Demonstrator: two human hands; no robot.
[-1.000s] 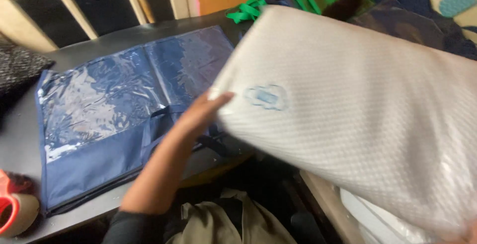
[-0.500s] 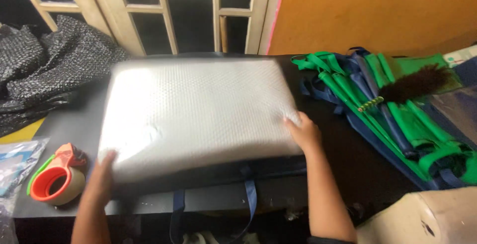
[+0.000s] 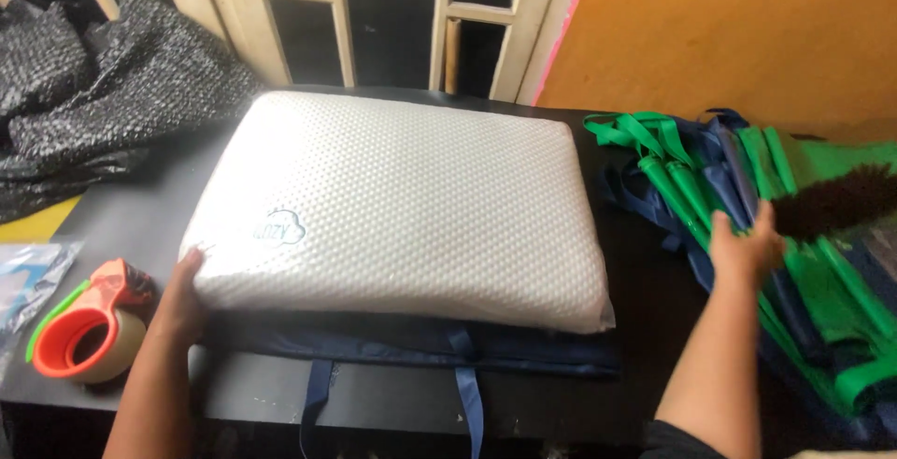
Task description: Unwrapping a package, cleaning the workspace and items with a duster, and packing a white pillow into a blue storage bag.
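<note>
The left hand [image 3: 179,302] is resting against the near left corner of a white, dimpled pillow [image 3: 402,207], fingers pressed flat to its edge rather than curled around it, so it is touching the pillow but not gripping it. The pillow is lying flat on a dark blue bag [image 3: 420,345], which is spreading out under it and showing along the near edge, just right of that hand; two blue straps [image 3: 467,408] are hanging from the bag over the front of the black table [image 3: 243,394]. Just to the left of the left hand, almost touching the wrist, an orange tape dispenser [image 3: 82,333] with a roll of tape is sitting on the table, and further left a clear plastic packet [image 3: 28,281] is lying at the table's edge.

The right hand [image 3: 746,246] is well apart from the pillow, off to its right, reaching over a pile of green and blue bags [image 3: 804,272]. Its fingers are spread and lying on the green straps; whether they are closing on anything cannot be told from here. Just beyond its fingertips a dark brown feathery brush [image 3: 841,199] is lying on top of the pile.

Beyond the left hand, past the pillow's far corner, black netted fabric [image 3: 103,94] is heaped beside the wooden window frames [image 3: 327,10]
</note>
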